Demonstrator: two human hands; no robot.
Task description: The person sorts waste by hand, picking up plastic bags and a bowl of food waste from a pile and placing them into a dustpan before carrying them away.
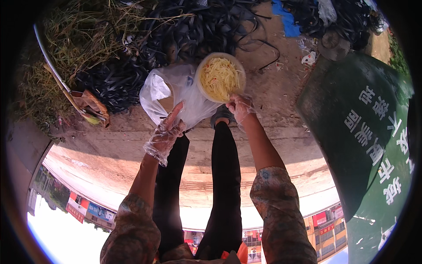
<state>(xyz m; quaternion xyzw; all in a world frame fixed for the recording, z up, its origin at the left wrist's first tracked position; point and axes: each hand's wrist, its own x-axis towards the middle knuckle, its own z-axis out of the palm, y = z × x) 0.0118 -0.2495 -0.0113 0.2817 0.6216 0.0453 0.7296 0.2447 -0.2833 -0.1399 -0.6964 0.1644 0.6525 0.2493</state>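
My right hand, in a thin clear plastic glove, grips the near rim of a round translucent plastic tub. Pale yellow shreds of food with a few red bits fill much of the tub. On the left, a crumpled translucent plastic bag is held by my left hand, also gloved, with its index finger stretched out. A white piece shows through the bag's upper side. The bag reaches across to the tub and seems to touch its left side. The glove and the bag partly hide my left fingers' grip.
Tangled black plastic strapping and dry grass lie ahead. A green bin bearing white writing stands at right. A blue sheet and litter lie on the concrete ground. A brown bag-like object lies left.
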